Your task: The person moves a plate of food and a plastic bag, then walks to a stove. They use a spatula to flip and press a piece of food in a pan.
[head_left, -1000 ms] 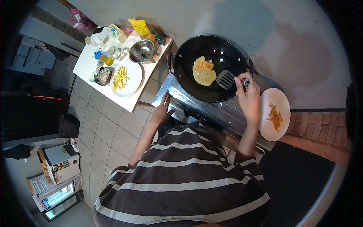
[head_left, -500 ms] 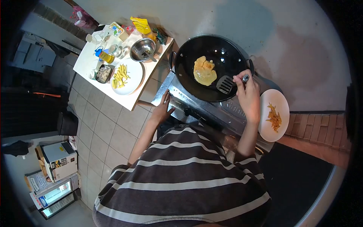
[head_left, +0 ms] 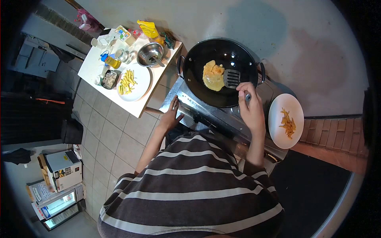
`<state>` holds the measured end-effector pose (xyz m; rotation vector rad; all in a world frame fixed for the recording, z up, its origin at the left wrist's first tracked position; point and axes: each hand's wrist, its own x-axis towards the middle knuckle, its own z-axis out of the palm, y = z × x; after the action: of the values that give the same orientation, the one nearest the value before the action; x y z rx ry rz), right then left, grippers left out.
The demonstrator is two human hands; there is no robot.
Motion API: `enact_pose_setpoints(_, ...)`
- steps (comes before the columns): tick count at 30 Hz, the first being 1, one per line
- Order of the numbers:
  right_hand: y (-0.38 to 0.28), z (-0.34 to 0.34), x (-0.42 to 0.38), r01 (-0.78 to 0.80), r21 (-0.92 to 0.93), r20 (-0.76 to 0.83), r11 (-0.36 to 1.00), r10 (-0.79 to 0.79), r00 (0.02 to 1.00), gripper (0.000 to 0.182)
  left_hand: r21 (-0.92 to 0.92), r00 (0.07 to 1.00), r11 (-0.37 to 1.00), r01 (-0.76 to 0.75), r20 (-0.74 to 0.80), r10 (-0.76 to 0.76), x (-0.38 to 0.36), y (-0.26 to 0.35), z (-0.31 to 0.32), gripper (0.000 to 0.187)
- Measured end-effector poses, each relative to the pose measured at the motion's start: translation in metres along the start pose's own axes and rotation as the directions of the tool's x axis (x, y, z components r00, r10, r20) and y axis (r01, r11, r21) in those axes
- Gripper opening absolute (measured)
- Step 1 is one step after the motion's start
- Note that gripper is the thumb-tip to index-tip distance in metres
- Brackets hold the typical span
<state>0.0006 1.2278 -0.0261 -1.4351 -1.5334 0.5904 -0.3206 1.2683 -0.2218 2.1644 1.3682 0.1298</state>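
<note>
A black two-handled wok (head_left: 206, 97) sits on the metal stove (head_left: 222, 115). Inside it lies a flat, golden egg-like piece (head_left: 214, 79), pale yellow with browned patches. My right hand (head_left: 252, 109) is closed round the handle of a slotted spatula (head_left: 232, 78), whose dark blade is at the right edge of the golden piece; whether it reaches under cannot be told. At the stove's left front edge rests my left hand (head_left: 170, 118), fingers stretched out, holding nothing.
Right of the stove is a white plate (head_left: 276, 119) of browned fries. On the white table (head_left: 135, 109) at left stand a plate of pale fries (head_left: 141, 89), a steel bowl (head_left: 150, 54), a blue-capped yellow bottle (head_left: 111, 60) and a yellow packet (head_left: 148, 28).
My right hand has moved left with the spatula, and its blade has come from the wok's lower right up against the golden piece. My left hand has stayed in place.
</note>
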Motion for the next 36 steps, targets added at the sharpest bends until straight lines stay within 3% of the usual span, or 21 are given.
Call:
enact_pose_setpoints(6, 0.010, 0.019, -0.012, 0.119, 0.065, -0.025, 0.991, -0.117, 0.993, 0.005, 0.001, 1.000, 1.000, -0.002, -0.004, 0.002, -0.001, 0.002, -0.001, 0.079)
enact_pose_setpoints(16, 0.021, 0.018, -0.011, 0.071, 0.092, -0.025, 0.993, -0.069, 0.997, 0.006, -0.002, 1.000, 1.000, 0.012, 0.017, -0.012, -0.001, 0.010, -0.007, 0.081)
enact_pose_setpoints(24, 0.024, 0.017, -0.006, 0.133, -0.114, -0.075, 0.985, -0.142, 0.987, 0.006, -0.008, 0.999, 1.000, 0.024, 0.027, -0.024, -0.002, 0.010, -0.009, 0.081)
enact_pose_setpoints(29, 0.020, 0.014, -0.006, 0.102, -0.053, -0.123, 0.993, -0.108, 0.987, 0.006, 0.009, 0.998, 0.998, -0.057, -0.035, 0.057, 0.000, -0.002, 0.002, 0.082)
enact_pose_setpoints(34, 0.024, 0.012, -0.002, 0.109, -0.072, -0.125, 0.991, -0.118, 0.985, 0.006, -0.010, 1.000, 1.000, -0.011, 0.005, 0.011, -0.001, 0.003, -0.002, 0.082)
enact_pose_setpoints(36, 0.024, 0.011, -0.002, 0.044, -0.061, -0.132, 0.997, -0.052, 0.990, 0.006, -0.007, 1.000, 1.000, -0.027, -0.010, 0.027, 0.000, 0.003, -0.003, 0.082)
